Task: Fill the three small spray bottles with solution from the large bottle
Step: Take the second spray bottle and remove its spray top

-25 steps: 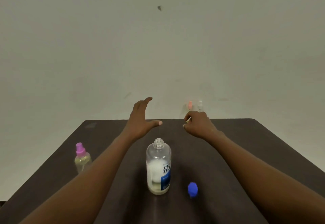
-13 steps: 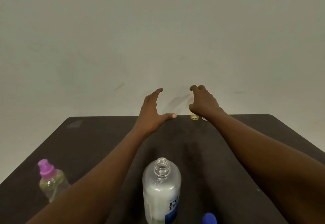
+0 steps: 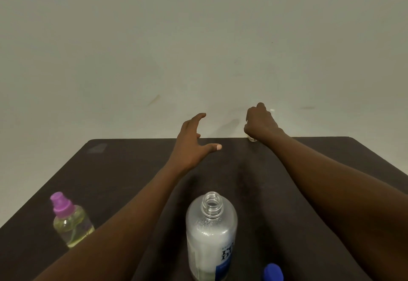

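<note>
Now the right hand curls round a small spray bottle upright at the table's twelve-o'clock edge; the left hand, fingers spread, hangs at its nine o'clock, nearer the large bottle.

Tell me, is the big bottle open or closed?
Open. The large bottle stands upright with its threaded neck bare, and a blue cap lies on the table beside it.
</note>
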